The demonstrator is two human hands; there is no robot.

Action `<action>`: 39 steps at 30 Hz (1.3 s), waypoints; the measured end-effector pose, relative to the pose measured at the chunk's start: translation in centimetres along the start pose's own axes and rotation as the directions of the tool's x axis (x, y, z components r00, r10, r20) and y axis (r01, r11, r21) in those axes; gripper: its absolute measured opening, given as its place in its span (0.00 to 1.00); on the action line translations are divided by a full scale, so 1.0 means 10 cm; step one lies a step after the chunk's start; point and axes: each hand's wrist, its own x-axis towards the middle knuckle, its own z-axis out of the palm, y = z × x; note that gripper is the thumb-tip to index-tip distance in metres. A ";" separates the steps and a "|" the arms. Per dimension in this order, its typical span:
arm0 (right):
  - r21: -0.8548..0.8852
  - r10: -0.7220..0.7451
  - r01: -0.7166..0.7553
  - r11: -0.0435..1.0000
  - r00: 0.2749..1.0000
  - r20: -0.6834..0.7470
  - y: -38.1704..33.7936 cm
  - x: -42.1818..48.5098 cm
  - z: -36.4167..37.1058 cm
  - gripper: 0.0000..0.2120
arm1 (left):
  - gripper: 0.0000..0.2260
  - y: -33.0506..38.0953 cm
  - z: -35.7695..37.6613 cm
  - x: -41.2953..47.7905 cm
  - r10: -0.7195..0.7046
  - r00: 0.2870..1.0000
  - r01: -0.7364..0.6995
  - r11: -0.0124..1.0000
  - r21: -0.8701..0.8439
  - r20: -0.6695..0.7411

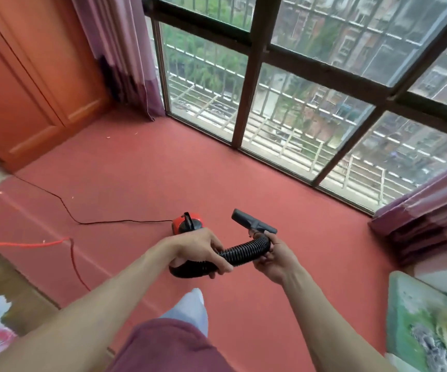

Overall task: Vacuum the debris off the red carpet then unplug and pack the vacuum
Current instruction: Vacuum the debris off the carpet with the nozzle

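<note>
A small red and black vacuum (186,222) sits on the red carpet (142,173) just beyond my hands. Its black ribbed hose (241,252) curves between them. My left hand (201,248) grips the hose near the lower end. My right hand (273,257) holds the hose close to the dark flat nozzle (253,220), which is lifted off the carpet. A thin black power cord (64,204) runs from the vacuum leftward across the carpet. A few pale specks of debris (107,136) lie on the carpet near the far corner.
A large barred window (297,89) lines the far side. Pink curtains hang at the left corner (125,55) and bunch at the right (429,218). An orange wooden cabinet (29,84) stands left. An orange cord (29,244) lies at left. A green patterned cushion (429,323) sits at lower right.
</note>
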 end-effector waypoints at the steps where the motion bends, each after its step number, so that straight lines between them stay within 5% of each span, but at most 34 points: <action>1: -0.015 0.002 -0.002 1.000 1.000 -0.005 -0.10 0.05 0.03 0.14 | 0.06 0.06 -0.03 0.06 0.004 1.000 -0.004 1.000 -0.019 -0.014; 9: -0.238 -0.012 -0.005 0.971 0.997 -0.070 -1.13 0.84 0.30 0.06 | 0.02 0.53 -0.45 0.96 0.025 1.000 -0.027 0.981 -0.195 -0.014; 17: -0.576 0.056 -0.066 0.815 0.998 -0.036 -2.48 1.60 0.47 0.10 | 0.07 0.98 -0.91 2.06 0.040 0.998 -0.021 0.938 -0.346 0.047; 26: -0.666 0.005 -0.056 0.744 0.997 -0.079 -3.33 2.45 0.91 0.17 | 0.02 1.48 -1.35 2.70 -0.005 0.997 -0.029 0.909 -0.416 -0.081; 39: -0.777 0.233 -0.136 0.614 0.972 0.014 -4.33 3.53 2.04 0.10 | 0.03 2.10 -2.18 3.63 -0.165 0.904 -0.084 0.837 -0.541 -0.395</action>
